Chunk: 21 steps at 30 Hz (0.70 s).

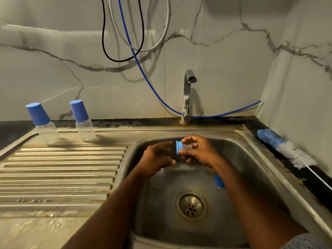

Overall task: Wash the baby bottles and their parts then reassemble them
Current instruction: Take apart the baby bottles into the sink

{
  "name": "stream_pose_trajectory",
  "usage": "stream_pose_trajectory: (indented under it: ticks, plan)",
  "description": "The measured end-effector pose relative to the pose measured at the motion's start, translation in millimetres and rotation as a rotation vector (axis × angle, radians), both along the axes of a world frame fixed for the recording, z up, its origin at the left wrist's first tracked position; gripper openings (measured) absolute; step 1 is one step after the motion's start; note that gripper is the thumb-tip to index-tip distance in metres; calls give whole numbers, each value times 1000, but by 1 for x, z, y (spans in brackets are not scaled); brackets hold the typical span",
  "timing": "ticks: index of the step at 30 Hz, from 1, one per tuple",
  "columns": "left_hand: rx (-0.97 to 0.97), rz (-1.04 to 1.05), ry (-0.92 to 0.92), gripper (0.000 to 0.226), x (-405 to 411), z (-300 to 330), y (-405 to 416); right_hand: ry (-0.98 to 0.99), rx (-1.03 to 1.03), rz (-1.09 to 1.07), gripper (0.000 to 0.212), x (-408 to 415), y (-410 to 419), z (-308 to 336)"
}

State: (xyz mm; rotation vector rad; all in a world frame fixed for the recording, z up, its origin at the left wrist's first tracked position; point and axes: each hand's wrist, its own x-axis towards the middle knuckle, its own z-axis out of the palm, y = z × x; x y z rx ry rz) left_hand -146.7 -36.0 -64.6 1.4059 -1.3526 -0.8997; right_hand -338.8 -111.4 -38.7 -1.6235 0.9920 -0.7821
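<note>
1. The right hand point(199, 150) is holding a small piece over the sink point(251, 159): a blue ring point(179, 147) with a clear teat point(187, 146) in it. Its grip is pinching the piece between the thumb and the fingers.
2. The left hand point(158, 159) is waiting just beside the blue ring. Its grip is wide, with straight fingers, and it is holding nothing.
3. A clear bottle point(159, 178) with no top is lying in the sink under the left wrist. A blue cap point(219, 180) is lying in the sink under the right arm. I think these are going together next.
4. Two bottles are standing on the draining board point(62, 168), one on the far left point(44, 124) and one nearer the sink point(83, 121). Both are wearing blue caps, so they look done.
5. The tap point(187, 94) is showing no water. The bottle brush point(285, 148) is lying on the worktop point(287, 166) at the right.
6. So I think most of the job is finished, and the last bottle is waiting for its top and cap.
</note>
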Motion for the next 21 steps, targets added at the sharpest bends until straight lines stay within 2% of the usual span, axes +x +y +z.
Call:
stream_pose_trajectory:
  ticks: [3, 8, 10, 12, 15, 21]
  plan:
    - [-45, -98, 91, 65, -8, 3, -2, -102, 38, -6, 34, 2, 1, 3]
    - [-128, -26, 109, 53, -9, 7, -6, -196, 108, 49, 33, 2, 0, 3]
    - [-157, -34, 87, 56, -8, 9, -7, -241, 128, 68, 30, 1, -1, 3]
    - [-208, -20, -32, 58, -6, 9, -8, -273, 139, 80, 31, -1, -3, 4]
    - [-254, -2, -212, 53, -4, 8, -9, -155, 64, 49, 31, -1, -2, 2]
    - [-206, -24, -86, 52, -2, 4, -13, -49, -45, 16, 21, 1, -1, 3]
